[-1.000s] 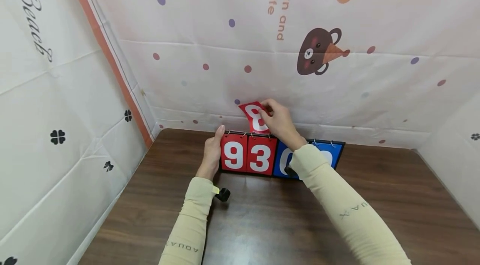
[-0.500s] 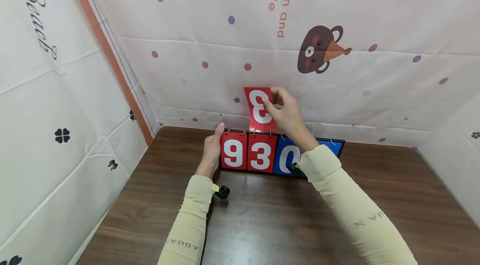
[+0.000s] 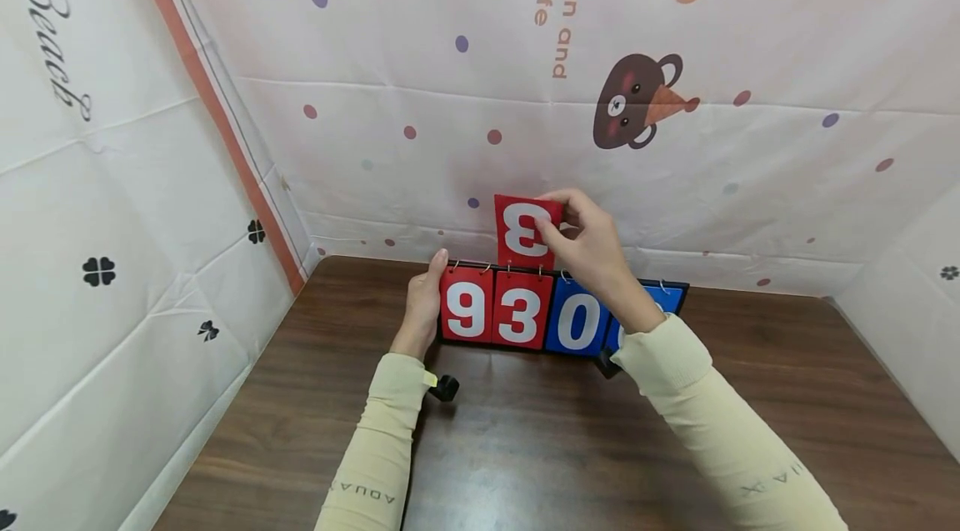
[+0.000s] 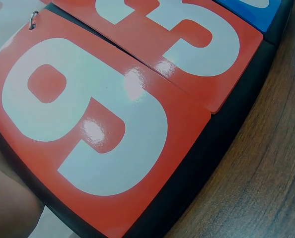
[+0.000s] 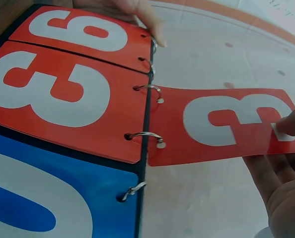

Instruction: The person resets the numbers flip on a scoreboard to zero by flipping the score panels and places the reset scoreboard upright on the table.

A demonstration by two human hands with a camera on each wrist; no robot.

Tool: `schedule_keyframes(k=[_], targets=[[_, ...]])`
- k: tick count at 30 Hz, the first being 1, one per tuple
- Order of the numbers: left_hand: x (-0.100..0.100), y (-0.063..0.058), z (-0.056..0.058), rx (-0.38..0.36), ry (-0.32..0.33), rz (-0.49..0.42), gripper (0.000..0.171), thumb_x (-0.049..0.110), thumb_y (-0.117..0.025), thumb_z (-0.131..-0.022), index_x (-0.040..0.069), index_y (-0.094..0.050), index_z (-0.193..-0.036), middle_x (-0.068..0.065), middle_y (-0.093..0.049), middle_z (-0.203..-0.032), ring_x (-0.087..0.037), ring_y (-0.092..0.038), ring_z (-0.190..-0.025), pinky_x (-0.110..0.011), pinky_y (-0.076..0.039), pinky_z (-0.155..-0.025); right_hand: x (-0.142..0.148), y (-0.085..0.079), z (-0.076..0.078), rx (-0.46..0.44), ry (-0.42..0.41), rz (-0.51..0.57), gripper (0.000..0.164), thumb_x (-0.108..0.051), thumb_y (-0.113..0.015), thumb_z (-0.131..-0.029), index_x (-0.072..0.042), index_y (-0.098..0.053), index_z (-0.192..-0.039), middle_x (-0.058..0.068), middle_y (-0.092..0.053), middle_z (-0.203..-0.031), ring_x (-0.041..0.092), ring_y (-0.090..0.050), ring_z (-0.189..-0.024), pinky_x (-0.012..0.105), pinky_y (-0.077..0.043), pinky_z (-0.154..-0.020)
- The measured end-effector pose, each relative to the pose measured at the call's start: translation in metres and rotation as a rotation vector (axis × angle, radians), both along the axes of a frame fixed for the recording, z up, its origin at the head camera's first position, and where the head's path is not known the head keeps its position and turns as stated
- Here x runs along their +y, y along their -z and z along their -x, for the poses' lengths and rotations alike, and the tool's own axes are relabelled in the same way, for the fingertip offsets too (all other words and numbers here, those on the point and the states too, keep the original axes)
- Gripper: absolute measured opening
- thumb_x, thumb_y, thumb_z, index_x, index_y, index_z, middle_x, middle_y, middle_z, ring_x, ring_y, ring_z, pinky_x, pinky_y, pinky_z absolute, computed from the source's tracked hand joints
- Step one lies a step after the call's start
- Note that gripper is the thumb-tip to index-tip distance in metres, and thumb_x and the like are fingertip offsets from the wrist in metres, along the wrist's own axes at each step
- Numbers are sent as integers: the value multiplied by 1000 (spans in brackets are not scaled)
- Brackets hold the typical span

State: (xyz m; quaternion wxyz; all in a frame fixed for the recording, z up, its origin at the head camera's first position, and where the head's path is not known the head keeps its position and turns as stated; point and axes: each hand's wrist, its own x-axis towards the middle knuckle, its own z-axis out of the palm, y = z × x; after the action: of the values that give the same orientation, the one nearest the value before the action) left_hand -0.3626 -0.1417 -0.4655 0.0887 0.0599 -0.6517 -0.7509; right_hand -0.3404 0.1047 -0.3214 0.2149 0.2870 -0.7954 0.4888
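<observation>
From here I have the right hand (image 3: 588, 243) pinching the raised card (image 5: 222, 129) by its side, above the board's (image 4: 197, 163) top edge, held on two rings (image 5: 147, 133). My left hand (image 3: 423, 306) grips the board's left end, fingertips hidden. Best now: a smooth arc, even on both rings, no tugging, left grip firm so nothing skids on the table (image 3: 570, 448).

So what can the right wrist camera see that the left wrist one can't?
Only the right wrist view: the right hand pinching the raised red card. Only the left wrist view: the bottom edge of the blue card. Both, at least partly: the red 9 card, lower 3 card, blue card, black board and left hand.
</observation>
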Motion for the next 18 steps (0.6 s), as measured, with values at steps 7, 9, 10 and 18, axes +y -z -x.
schedule_keyframes(k=[7, 9, 10, 18], targets=[[-1, 1, 0, -12, 13, 10, 57, 62, -59, -102, 7, -75, -93, -4, -71, -93, -18, -62, -91, -34, -50, -83, 6, -2, -22, 33, -38, -81, 29, -1, -74, -98, -4, -69, -127, 11, -71, -122, 24, -72, -103, 44, -61, -86], [-1, 0, 0, -7, 8, 4, 57, 61, -60, -102, 8, -75, -91, -4, -71, -91, -18, -62, -89, -34, -50, -82, 8, -1, -28, 46, -53, -106, 29, 0, -75, -97, -4, -70, -125, 11, -72, -120, 23, -73, -100, 43, -61, -84], [-1, 0, 0, -2, 6, 1, 56, 60, -60, -103, 8, -75, -89, -4, -71, -89, -18, -61, -89, -34, -50, -82, 10, 1, -31, 54, -58, -119, 29, 0, -76, -97, -4, -70, -125, 10, -73, -119, 23, -73, -98, 42, -62, -84], [-1, 2, 0, 21, 19, -3, 54, 60, -59, -103, 11, -72, -83, -3, -68, -84, -17, -61, -86, -32, -50, -78, 18, 16, -49, 188, -121, -224, 33, 7, -80, -90, -6, -73, -120, 5, -75, -117, 19, -72, -103, 44, -61, -85]])
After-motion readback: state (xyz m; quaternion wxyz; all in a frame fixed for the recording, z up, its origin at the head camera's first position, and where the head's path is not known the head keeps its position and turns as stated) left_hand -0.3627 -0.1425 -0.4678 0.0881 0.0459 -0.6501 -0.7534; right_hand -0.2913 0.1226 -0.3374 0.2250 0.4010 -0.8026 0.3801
